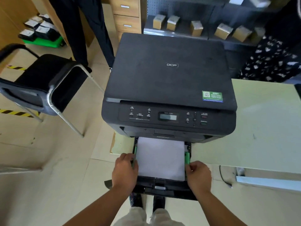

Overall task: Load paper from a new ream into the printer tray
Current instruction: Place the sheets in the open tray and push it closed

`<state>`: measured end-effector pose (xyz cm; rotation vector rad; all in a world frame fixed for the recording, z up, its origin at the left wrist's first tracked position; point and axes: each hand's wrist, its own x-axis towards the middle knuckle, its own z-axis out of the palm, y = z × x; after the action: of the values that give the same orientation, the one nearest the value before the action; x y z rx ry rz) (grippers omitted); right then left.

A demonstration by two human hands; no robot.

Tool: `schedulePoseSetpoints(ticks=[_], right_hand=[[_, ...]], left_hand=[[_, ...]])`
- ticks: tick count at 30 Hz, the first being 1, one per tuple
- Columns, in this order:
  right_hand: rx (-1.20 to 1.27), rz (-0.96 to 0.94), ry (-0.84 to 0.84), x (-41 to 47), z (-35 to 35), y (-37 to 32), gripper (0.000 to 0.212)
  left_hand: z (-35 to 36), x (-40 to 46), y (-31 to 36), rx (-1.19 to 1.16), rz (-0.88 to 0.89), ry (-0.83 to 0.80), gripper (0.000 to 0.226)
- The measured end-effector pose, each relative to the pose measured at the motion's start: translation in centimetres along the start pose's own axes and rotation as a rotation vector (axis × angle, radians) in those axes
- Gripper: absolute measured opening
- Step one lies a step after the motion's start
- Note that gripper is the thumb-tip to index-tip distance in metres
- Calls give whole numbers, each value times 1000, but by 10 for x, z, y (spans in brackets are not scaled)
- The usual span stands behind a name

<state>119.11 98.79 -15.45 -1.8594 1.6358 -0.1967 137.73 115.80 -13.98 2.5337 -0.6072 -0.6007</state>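
A black printer point(169, 79) stands at the left end of a pale green table. Its paper tray point(162, 187) is pulled out toward me, with a flat stack of white paper point(161, 159) lying in it. My left hand point(124, 170) grips the tray's left side, fingers on the green paper guide there. On the tray's right side my right hand point(197, 174) pinches the green paper guide point(187, 158). Both hands touch the edges of the paper stack. No ream wrapper is in view.
A black chair point(47, 85) with metal legs stands left of the printer. Another person's dark legs point(91, 30) stand behind it. The pale green table point(263, 124) stretches right. Shelves with small cardboard boxes point(200, 28) and wooden drawers point(127, 15) are at the back.
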Motion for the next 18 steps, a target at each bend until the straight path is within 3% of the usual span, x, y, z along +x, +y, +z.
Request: schedulePoseSetpoints(ticks=[5, 9, 18], right_hand=[[-28, 5, -14, 0, 1, -2, 19], [-42, 24, -28, 1, 2, -3, 21], [-52, 7, -84, 3, 5, -3, 20]], left_hand=[[7, -9, 13, -100, -36, -12, 40], [15, -13, 15, -184, -95, 3, 37], [18, -9, 13, -158, -117, -34, 55]])
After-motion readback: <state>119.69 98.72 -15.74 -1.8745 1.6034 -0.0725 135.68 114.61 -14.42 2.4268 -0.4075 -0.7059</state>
